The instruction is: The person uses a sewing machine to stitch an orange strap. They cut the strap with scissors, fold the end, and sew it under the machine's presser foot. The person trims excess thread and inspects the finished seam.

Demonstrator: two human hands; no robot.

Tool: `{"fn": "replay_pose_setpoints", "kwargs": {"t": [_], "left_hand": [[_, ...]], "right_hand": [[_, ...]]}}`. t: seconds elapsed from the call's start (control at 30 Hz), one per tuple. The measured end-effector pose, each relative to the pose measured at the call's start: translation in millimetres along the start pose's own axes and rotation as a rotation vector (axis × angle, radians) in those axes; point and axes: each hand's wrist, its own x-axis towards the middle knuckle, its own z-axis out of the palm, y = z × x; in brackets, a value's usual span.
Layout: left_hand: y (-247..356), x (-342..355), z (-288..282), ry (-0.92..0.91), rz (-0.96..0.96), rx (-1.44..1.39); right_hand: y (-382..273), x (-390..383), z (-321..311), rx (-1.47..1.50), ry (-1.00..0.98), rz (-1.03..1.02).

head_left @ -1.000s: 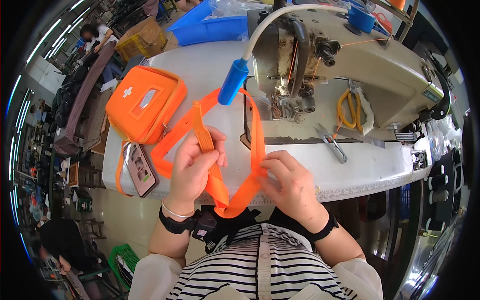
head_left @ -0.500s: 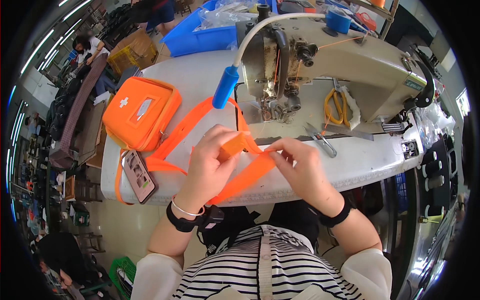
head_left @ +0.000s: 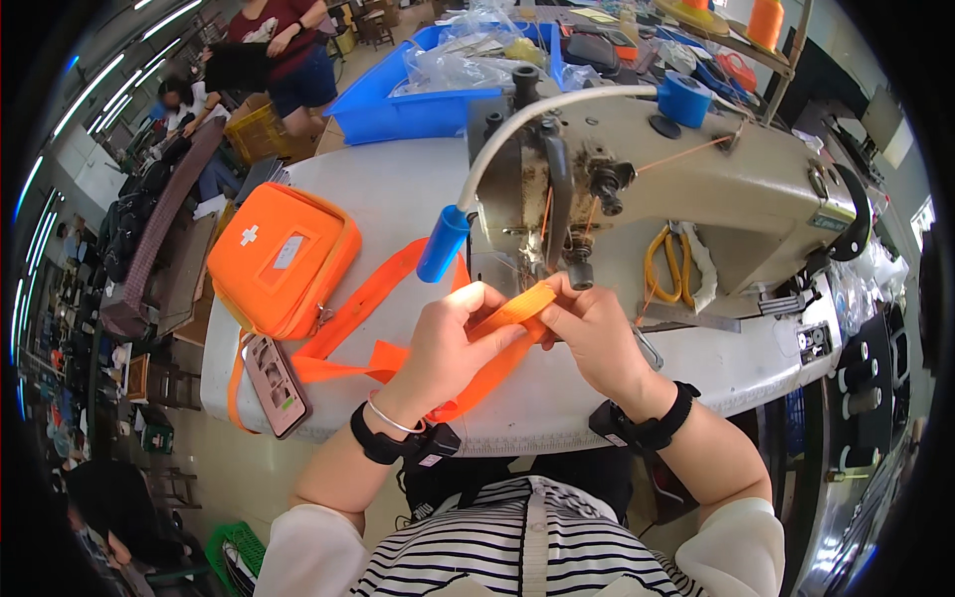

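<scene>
Both hands pinch a folded orange strap (head_left: 512,310) just in front of the sewing machine (head_left: 676,189): left hand (head_left: 453,338) grips the fold from the near side, right hand (head_left: 587,328) steadies its end, keeping the layers aligned. The strap trails left across the white surface (head_left: 398,189) to an orange pouch (head_left: 284,259) bearing a small white cross and pale rectangular label. Beyond, a blue bin (head_left: 398,109) holds clear bags.

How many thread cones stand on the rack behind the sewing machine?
2. One orange thread cone stands at the top right of the rack; a second cone sits left of it, cut off by the picture's top edge. Others may be out of view.
</scene>
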Motion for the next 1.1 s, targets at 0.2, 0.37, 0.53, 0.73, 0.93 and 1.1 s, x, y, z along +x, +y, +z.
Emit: {"fn": "replay_pose_setpoints", "kwargs": {"t": [0.2, 0.37, 0.53, 0.73, 0.93, 1.1], "left_hand": [[-11.0, -6.2, -10.3, -0.022, -0.01, -0.093], [-8.2, -12.3, -34.2, -0.101, 0.037, -0.105], [-8.4, -28.3, -43.2, -0.204, 0.15, -0.048], [-18.1, -28.4, -43.6, -0.216, 0.249, -0.007], [-25.5, -26.2, -45.3, -0.238, 0.362, 0.01], [-25.8, -28.9, -43.0, -0.221, 0.383, 0.01]], "right_hand": [[-5.3, -9.5, -17.5, -0.521, -0.017, -0.021], [-10.3, -2.8, -37.0, -1.523, -0.168, -0.358], [5.1, 13.5, -30.8, -1.656, -0.229, -0.323], [5.5, 21.7, -18.3, -1.683, -0.234, -0.451], [5.4, 25.3, -5.0, -1.575, -0.258, -0.18], [-8.9, 22.0, 0.1, -1.532, -0.294, -0.105]]}}
